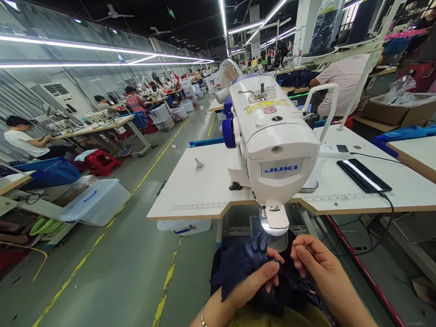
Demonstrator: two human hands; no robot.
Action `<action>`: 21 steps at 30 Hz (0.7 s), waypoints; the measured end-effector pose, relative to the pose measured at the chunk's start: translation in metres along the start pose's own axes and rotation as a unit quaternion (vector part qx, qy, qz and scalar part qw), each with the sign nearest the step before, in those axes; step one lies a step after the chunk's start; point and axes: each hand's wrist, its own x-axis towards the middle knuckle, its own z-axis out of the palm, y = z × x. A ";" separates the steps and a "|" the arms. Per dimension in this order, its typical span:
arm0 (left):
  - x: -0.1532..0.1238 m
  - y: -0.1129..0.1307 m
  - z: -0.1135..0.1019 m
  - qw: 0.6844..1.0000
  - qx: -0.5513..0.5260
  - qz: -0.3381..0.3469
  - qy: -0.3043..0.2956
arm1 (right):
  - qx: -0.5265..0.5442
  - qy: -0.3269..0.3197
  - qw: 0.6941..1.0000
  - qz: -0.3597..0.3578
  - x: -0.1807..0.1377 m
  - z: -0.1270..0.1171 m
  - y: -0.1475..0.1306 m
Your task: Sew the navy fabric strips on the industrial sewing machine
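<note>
Navy cloth [236, 262] lies bunched on my lap and up under the head of a white JUKI sewing machine [276, 132]. My left hand [259, 279] is closed among its folds, some of the cloth draped over the wrist. A small shiny metal piece [277, 263] shows between thumb and fingers; its kind is too small to make out. To the right, my right hand [313, 257] is closed in a pinch just apart from the left. Whatever its fingertips hold, if anything, is hidden. The machine's lamp lights the space just above both hands.
On the white tabletop [199, 182] around the machine, a phone [364, 175] with a cable lies at right. A lidded plastic box [95, 202] stands across the yellow-lined aisle. Co-workers sit at other machines left and right. A red bar [371, 281] runs below the table.
</note>
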 end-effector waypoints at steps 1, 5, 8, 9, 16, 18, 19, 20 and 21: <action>0.000 -0.002 0.000 1.000 -0.016 -0.001 -0.009 | 0.004 0.013 1.000 -0.011 0.001 -0.001 0.000; 0.000 -0.008 -0.002 0.998 -0.062 0.011 0.000 | -0.019 0.084 0.996 -0.034 0.000 -0.015 0.003; 0.000 -0.008 -0.001 0.997 -0.060 0.013 0.036 | -0.087 0.109 0.990 -0.019 -0.005 -0.027 0.009; 0.001 -0.008 -0.001 0.997 -0.050 0.014 0.048 | -0.111 0.101 0.989 -0.014 -0.008 -0.028 0.011; 0.001 -0.007 0.002 0.990 0.122 0.015 0.062 | -0.076 -0.059 0.991 0.089 -0.018 0.004 0.014; -0.001 -0.008 0.003 0.984 0.168 0.007 0.063 | 0.012 -0.028 0.993 0.114 -0.014 0.012 0.014; -0.002 -0.009 0.003 0.981 0.180 0.005 0.067 | 0.048 -0.013 0.992 0.118 -0.012 0.014 0.013; -0.003 -0.010 0.002 0.980 0.186 0.004 0.071 | 0.074 -0.001 0.991 0.115 -0.010 0.015 0.013; -0.003 -0.010 0.002 0.980 0.185 0.005 0.074 | 0.086 0.004 0.990 0.108 -0.009 0.015 0.013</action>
